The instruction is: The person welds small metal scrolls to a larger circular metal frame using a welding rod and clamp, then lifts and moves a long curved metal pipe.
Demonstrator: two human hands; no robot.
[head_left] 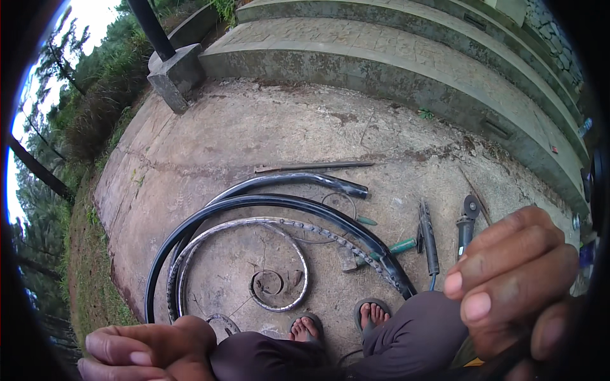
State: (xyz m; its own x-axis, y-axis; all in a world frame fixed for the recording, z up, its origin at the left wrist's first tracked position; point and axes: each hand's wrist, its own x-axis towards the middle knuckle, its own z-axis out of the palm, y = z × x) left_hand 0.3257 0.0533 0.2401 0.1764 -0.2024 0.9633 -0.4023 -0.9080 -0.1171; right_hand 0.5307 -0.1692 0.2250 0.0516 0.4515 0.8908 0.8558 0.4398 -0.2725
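the left hand (pixel 149 348) lies low at the frame's left with fingers curled into a loose fist on the left knee (pixel 254 359); nothing shows in it. the right hand (pixel 515 279) is raised close to the camera, fingers bent together around something dark at its lower edge; what it is cannot be told. on the concrete (pixel 267 133) beyond the feet (pixel 340 322) lie curved black pipes (pixel 279 204) and a metal scroll (pixel 279 254). right of the pipes lie pliers (pixel 427 238) and a grinder (pixel 467 219).
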